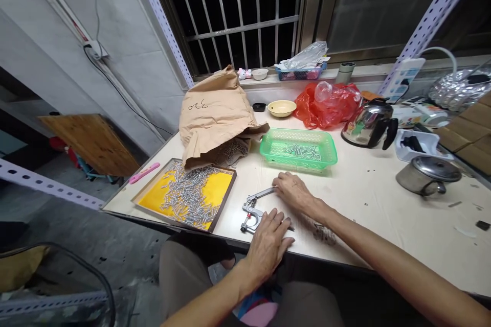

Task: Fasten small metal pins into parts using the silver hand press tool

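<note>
A small metal press tool with a lever handle lies near the table's front edge. My left hand rests flat on the table just right of its base, fingers stretched out, holding nothing. My right hand lies over the far end of the lever handle, fingers curled down onto it. A yellow-lined tray of several small metal pins sits to the left. A green plastic basket with more pins stands behind the tool.
A torn brown paper sack spills pins onto the tray. Behind the basket are a red plastic bag, a bowl and a steel kettle. A steel pot sits at right. A pink cutter lies at the left edge.
</note>
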The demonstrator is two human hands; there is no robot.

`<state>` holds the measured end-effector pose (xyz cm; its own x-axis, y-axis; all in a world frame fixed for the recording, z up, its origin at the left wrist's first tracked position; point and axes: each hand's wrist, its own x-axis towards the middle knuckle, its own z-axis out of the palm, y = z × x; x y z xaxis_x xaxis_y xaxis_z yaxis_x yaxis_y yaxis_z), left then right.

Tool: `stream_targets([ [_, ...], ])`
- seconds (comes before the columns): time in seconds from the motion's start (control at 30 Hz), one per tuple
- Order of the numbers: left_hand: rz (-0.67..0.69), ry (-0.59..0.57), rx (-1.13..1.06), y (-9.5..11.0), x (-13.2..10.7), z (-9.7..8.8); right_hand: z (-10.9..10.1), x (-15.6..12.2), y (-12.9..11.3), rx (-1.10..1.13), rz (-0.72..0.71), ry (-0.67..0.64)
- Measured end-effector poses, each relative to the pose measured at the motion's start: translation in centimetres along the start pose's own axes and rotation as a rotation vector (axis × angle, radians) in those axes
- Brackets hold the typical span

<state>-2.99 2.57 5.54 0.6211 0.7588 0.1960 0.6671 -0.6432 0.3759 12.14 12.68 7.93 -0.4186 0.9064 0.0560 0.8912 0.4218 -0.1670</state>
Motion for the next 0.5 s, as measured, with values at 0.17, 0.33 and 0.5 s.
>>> stream_targets([
  [0.17, 0.118, 0.015, -0.032, 1.7, -2.5, 0.1, 0.6, 0.3, -6.5, 0.068, -0.428, -0.068],
  [0.33, 0.203, 0.141, 0.011, 0.5, -5.8, -3.0, 1.7, 0.7, -8.8, 0.053, -0.566, -0.059],
  [0.5, -0.255, 0.294, 0.183, -6.0, -7.5, -7.6, 4.3, 1.0, -8.7, 0.113, -0.577, -0.006],
])
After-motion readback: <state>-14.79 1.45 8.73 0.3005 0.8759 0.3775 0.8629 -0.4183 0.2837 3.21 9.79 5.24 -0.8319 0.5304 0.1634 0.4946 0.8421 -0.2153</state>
